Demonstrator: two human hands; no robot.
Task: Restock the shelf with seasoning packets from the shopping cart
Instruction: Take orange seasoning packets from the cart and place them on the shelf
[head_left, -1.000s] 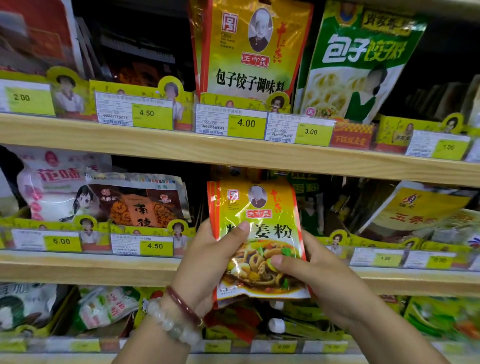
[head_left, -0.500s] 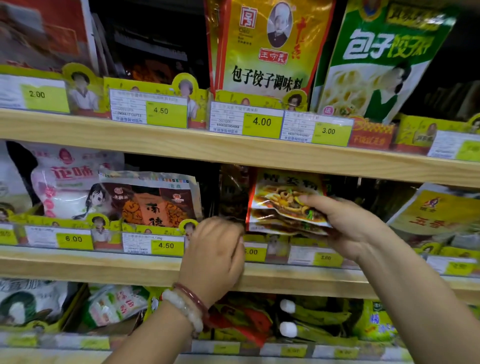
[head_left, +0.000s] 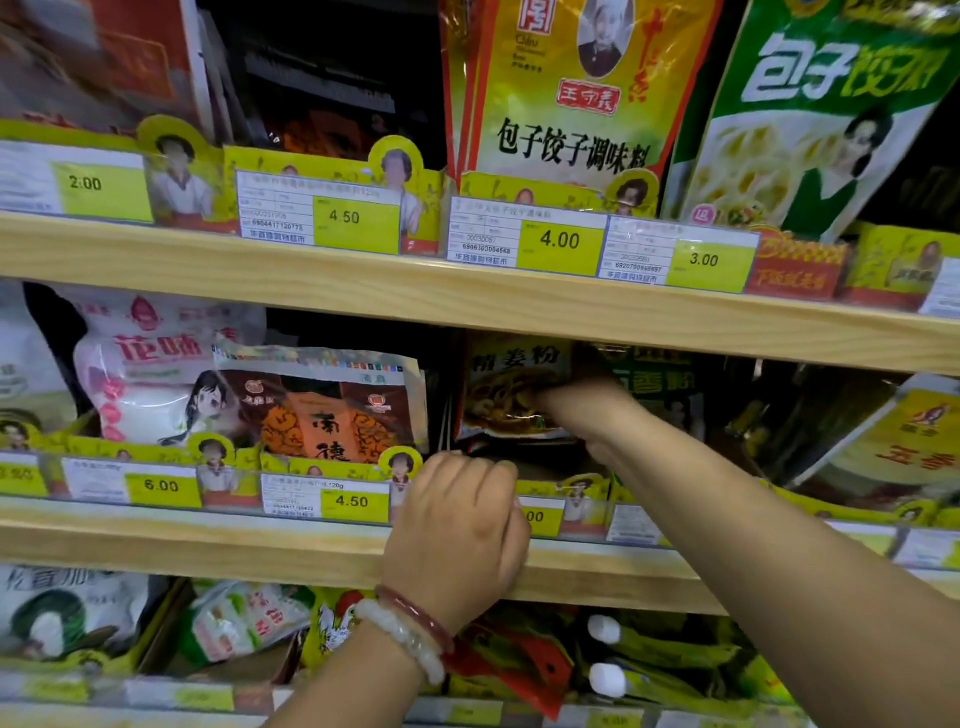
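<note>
Yellow and orange, the seasoning packet (head_left: 511, 387) is deep inside the middle shelf (head_left: 208, 540), in the dark slot under the wooden board above. It leans a bit and sits on other packets of the same kind. My right hand (head_left: 582, 410) is pushed into that slot and holds the packet near its right edge; the fingers are in the shadow, so I cannot tell just how they curl. My left hand (head_left: 457, 525) is low at the front of the shelf, with bent fingers resting on the yellow price strip (head_left: 540, 514), holding nothing that I can see. I think this packet is almost put away, and only letting go is left. Next to it on the left is a brown packet (head_left: 322, 410), and then a white and pink bag (head_left: 150, 364). The shopping cart is not in view, so I cannot tell how many packets wait.
</note>
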